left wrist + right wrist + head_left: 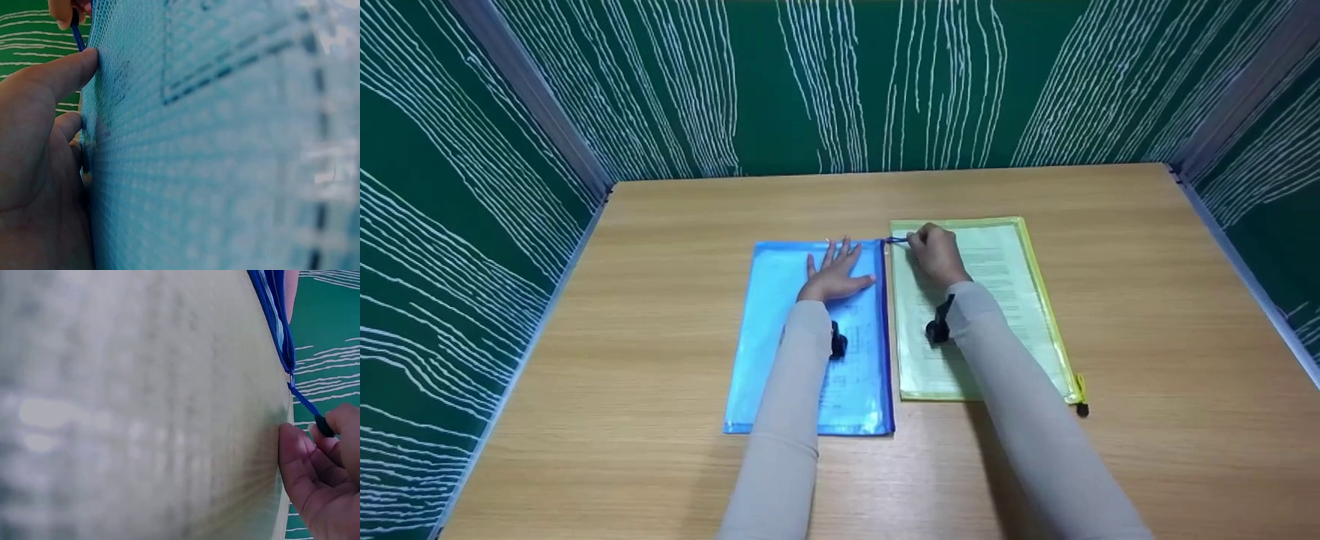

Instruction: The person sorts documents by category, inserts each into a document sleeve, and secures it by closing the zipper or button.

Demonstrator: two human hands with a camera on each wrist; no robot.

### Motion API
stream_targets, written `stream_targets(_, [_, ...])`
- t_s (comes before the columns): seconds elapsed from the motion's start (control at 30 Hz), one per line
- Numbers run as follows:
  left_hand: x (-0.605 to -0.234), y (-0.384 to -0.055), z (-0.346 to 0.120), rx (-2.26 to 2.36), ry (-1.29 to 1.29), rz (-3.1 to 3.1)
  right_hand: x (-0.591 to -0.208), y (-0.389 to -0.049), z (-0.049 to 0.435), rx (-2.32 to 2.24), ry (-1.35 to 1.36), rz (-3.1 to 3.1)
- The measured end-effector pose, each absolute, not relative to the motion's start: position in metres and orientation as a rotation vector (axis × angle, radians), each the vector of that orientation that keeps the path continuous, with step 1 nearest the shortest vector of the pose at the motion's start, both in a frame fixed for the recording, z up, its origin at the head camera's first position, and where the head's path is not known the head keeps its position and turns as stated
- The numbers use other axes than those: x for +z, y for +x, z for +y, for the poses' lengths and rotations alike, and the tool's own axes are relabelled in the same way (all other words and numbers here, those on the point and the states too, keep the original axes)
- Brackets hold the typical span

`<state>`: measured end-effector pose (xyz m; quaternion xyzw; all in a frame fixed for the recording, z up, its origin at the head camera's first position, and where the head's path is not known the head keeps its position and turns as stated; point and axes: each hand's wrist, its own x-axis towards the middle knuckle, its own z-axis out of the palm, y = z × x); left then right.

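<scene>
A blue zip document pouch (761, 292) lies on the table with printed paper showing through it. Fingers spread, my left hand (836, 279) presses flat on its upper part, the thumb pointing toward the dark blue zipper (886, 337) on the right side. At the pouch's far right corner, my right hand (939, 253) pinches the blue zipper pull (306, 404) by its dark end, over a yellow-green pouch (990, 222). In the right wrist view the zipper's two edges stand apart beside the slider (291, 379).
Paper with printed lines shows inside the yellow-green pouch, whose yellow zipper pull (1081, 390) hangs at the near right corner. A wooden table (652, 315) carries both pouches. Green panels (765, 90) with white wavy lines enclose it at the back and sides.
</scene>
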<state>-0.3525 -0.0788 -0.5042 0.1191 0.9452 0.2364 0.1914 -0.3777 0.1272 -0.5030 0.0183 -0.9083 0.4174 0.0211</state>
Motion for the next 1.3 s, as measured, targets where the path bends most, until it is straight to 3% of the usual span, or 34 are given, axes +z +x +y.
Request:
stream_targets(0.77, [-0.502, -0.351, -0.077, 0.673, 0.29, 2.665, -0.506, -0.359, 0.153, 1.661, 0.114, -2.825])
stream_targets(1.3, [-0.505, -0.353, -0.077, 0.643, 0.291, 2.661, -0.507, -0.351, 0.147, 1.487, 0.199, -2.924])
